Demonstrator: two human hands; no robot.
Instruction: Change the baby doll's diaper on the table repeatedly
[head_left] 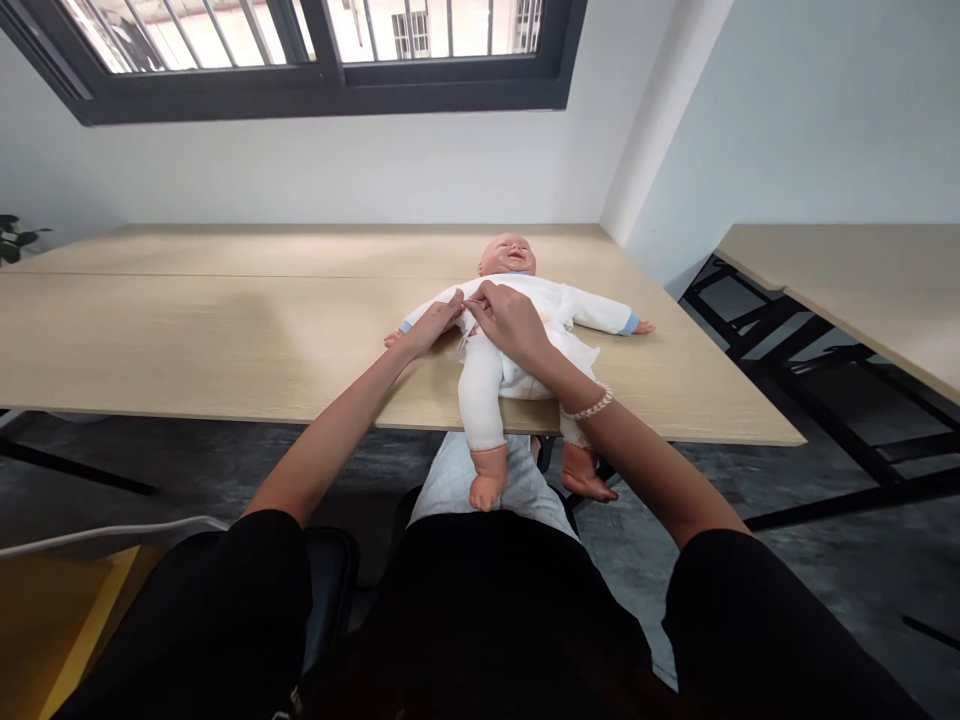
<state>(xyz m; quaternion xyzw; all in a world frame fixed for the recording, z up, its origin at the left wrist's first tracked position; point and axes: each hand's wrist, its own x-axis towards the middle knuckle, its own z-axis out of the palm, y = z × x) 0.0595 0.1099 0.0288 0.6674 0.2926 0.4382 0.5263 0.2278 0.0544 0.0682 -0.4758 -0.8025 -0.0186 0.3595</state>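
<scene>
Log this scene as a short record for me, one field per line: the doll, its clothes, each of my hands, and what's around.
Doll: doll on its back on the wooden table, head away from you, feet past the near edge
Clothes: white top with blue cuffs, white trousers
Left hand: left hand, fingertips at the top's side
Right hand: right hand, fingertips beside the left's; bracelet on that arm
Fingertip grip: too small to tell
Around: barred window ahead, second table at right
</scene>
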